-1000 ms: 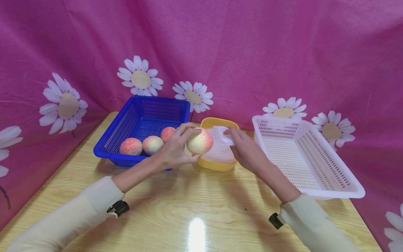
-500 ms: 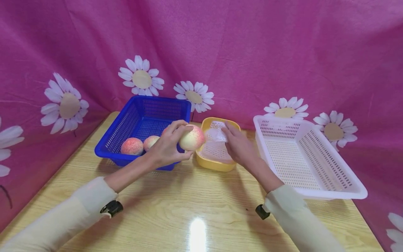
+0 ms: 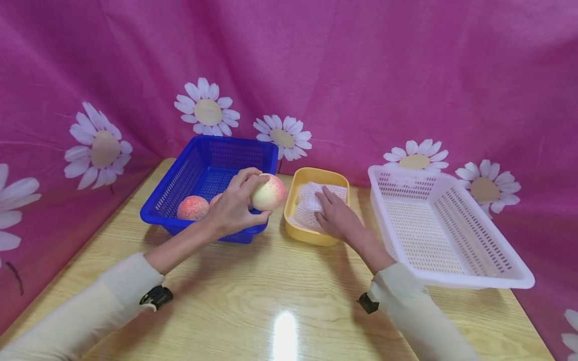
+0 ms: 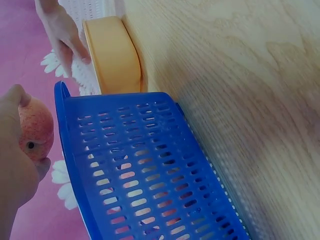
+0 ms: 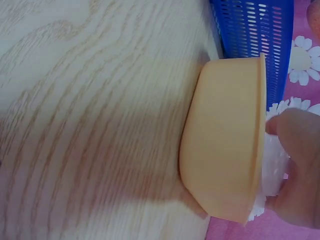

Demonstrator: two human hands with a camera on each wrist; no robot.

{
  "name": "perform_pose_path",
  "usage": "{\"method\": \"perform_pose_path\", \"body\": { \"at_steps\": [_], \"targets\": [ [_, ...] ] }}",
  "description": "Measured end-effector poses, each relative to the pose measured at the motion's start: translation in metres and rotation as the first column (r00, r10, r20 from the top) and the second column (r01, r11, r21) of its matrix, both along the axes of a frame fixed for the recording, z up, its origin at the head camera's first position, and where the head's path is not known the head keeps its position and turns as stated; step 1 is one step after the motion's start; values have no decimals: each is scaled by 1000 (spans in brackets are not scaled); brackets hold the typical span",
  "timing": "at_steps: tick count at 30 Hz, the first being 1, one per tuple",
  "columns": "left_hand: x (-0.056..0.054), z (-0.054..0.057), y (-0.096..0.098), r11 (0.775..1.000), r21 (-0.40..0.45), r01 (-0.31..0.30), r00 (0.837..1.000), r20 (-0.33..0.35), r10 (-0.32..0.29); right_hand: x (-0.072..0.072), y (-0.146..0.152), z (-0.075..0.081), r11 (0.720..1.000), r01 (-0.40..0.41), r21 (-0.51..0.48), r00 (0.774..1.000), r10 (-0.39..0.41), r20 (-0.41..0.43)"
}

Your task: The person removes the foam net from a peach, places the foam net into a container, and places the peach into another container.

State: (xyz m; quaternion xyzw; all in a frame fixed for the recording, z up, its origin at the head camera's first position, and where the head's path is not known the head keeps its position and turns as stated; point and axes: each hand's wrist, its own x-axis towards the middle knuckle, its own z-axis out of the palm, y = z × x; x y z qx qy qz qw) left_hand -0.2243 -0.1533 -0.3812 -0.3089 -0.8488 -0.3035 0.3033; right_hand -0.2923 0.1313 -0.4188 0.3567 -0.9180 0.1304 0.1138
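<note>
A pale yellow and red peach [image 3: 269,192] is gripped between the thumb and fingers of my left hand [image 3: 232,205], raised by the right rim of the blue basket [image 3: 153,220]. In the left wrist view, a small dark spot shows on the peach [image 4: 37,127]. My right hand [image 3: 340,218] reaches into the yellow container [image 3: 311,238], its thumb and fingers on a white foam net [image 3: 309,199]. From the right wrist, this foam net [image 5: 274,160] shows between thumb and finger above the rim. More netting lies underneath. Other peaches [image 3: 193,207] sit in the basket, partly hidden by my left arm.
On the right of the wooden table [image 3: 244,301] stands a white plastic basket [image 3: 478,281] with slotted walls. A magenta cloth [image 3: 343,75] with daisies hangs behind. The yellow container stands between the two baskets.
My left hand has drawn the peach leftward, away from the yellow container. My right hand, which held a foam net raised, has lowered with it into the container.
</note>
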Motion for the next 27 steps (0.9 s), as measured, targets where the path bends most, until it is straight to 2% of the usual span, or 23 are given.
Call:
{"method": "perform_pose_path", "body": {
  "at_steps": [4, 9, 13, 20, 27],
  "targets": [
    [0, 0, -5, 1000, 8, -14, 1000, 20, 14, -2, -4, -1, 994, 60, 88, 988, -72, 137],
    [-1, 0, -10, 1000, 28, -1, 1000, 4, 1, -6, -10, -5, 983, 91, 158, 961, -128, 247],
    [-2, 0, -15, 1000, 25, -13, 1000, -3, 13, -10, -12, -8, 978, 85, 190, 948, -138, 287],
    [-5, 1, -26, 998, 13, -69, 997, -17, 69, -16, -13, -6, 971, 52, 233, 936, -129, 326],
    [-10, -1, -36, 993, 30, -110, 994, -16, 110, -22, -17, -7, 981, 53, 186, 927, -117, 355]
  ]
}}
